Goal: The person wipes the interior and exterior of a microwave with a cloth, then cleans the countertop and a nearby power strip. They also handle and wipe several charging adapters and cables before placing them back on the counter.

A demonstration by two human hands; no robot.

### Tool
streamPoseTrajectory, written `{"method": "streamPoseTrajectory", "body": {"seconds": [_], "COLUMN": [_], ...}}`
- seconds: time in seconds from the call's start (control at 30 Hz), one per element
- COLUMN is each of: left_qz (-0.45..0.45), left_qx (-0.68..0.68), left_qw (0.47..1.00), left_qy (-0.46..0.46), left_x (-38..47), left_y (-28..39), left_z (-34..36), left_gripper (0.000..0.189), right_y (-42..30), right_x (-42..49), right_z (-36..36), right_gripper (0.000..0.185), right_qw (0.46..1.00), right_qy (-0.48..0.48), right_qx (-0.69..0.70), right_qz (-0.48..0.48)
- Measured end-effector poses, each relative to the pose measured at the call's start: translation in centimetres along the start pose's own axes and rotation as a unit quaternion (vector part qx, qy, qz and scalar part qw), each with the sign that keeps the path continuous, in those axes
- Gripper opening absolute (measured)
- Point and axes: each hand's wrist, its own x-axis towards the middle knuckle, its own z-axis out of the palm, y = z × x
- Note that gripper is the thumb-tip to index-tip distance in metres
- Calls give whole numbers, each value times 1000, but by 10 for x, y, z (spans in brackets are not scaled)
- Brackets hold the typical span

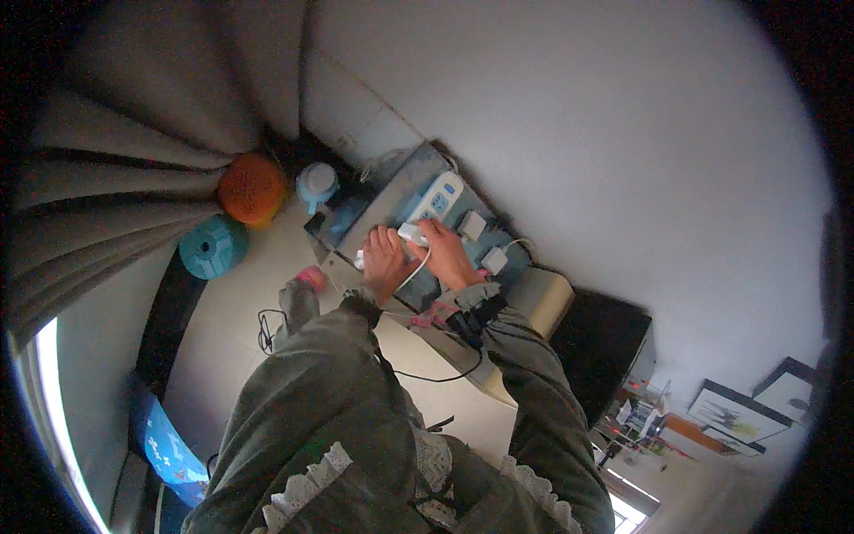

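Observation:
A white power strip (446, 192) with several sockets lies on the grey top of a small cabinet (393, 193). My right hand (448, 257) grips a white charger (413, 233) at the strip's near end; a white cable (415, 275) runs down from it. Whether its prongs sit in a socket is hidden. Beside it, my left hand (383, 261) lies back up, and a small white piece (359, 259) shows at its outer edge. What is under that palm cannot be seen. Two more white chargers (472, 225) rest right of the strip, one with a cable.
A pale blue cup (317, 183) stands beyond the cabinet's left side. Near the curtain (133, 177) are an orange round stool (252, 189) and a teal round object (213, 247). A black box-like unit (604, 347) adjoins on the right. A black cord (440, 379) hangs by my right wrist.

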Motion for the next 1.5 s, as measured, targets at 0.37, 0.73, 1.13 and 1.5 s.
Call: {"method": "streamPoseTrajectory", "body": {"seconds": [0.37, 0.73, 1.13, 1.5], "left_qz": [-22, 47, 154, 143], "left_qx": [32, 10, -113, 31], "left_qw": [998, 995, 927, 955], "left_qy": [-42, -87, -322, -259], "left_x": [-2, 8, -45, 66], "left_y": [-3, -32, 15, 63], "left_z": [7, 22, -29, 65], "left_gripper": [59, 62, 53, 59], "right_y": [-65, 4, 18, 36], "right_x": [-10, -72, -135, -200], "right_z": [-143, 35, 76, 56], "right_gripper": [33, 43, 52, 18], "right_qw": [985, 956, 944, 846], "right_qy": [168, 225, 259, 431], "right_qx": [34, -42, -27, -17], "right_qz": [32, 183, 202, 315]}}
